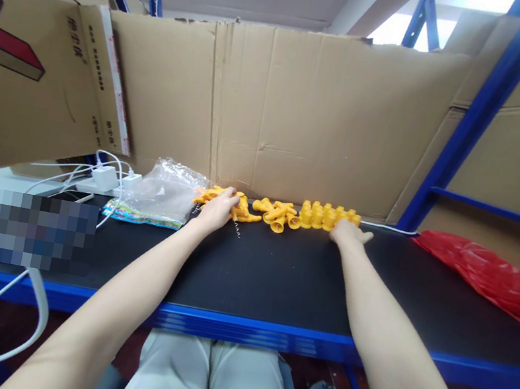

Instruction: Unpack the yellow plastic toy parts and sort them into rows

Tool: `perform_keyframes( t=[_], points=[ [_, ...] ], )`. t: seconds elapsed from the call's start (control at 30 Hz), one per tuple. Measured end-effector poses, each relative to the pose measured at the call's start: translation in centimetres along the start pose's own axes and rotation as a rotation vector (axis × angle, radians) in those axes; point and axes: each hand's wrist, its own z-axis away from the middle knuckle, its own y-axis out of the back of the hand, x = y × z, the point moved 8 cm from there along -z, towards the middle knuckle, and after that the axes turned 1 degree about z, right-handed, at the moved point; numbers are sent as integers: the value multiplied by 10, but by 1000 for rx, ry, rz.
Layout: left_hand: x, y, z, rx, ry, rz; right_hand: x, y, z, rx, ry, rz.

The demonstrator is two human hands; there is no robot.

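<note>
Two hands meet yellow plastic pieces (280,215): left hand (218,208) curled on the loose pile (247,211), grip unclear; right hand (348,234) spread flat against the upright row (324,215).

The black bench top (275,278) carries yellow plastic pieces (287,213), a clear bag (164,194), a red bag (491,279) and white chargers (104,179)

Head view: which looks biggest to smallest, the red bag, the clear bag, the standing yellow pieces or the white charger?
Red bag, partly cut off at the frame edge
Clear bag
Standing yellow pieces, as a group
White charger
</note>
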Motion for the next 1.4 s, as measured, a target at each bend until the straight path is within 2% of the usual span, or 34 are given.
perform_keyframes(
  t=[0.17, 0.27, 0.43, 0.6, 0.73, 0.83, 0.93, 1.1, 1.27, 1.4],
  points=[
    [14, 2, -1, 16, -104, -208, -25, 8, 7, -27, 128, 24],
    [23, 8, -2, 48, -112, -312, -38, 21, 17, 48, 199, 67],
    [31, 8, -3, 10, -71, -380, -70, 41, 50, 157, 348, 88],
    [21, 4, -3, -23, -1, -418, -113, 49, 93, 314, 633, 86],
    [10, 5, -2, -21, 55, -439, -140, 45, 125, 445, 934, 39],
    [7, 10, 0, 25, 90, -470, -154, 37, 147, 456, 1129, 37],
    [6, 13, 2, 56, 111, -509, -166, 31, 164, 422, 1238, 35],
    [2, 7, 4, 31, 108, -526, -187, 24, 167, 284, 1212, 54],
    [-10, -3, 4, 6, 163, -483, -213, 18, 137, 94, 1022, -22],
    [-17, -9, 5, -32, 224, -417, -235, 5, 116, -28, 885, -124]
  ],
)
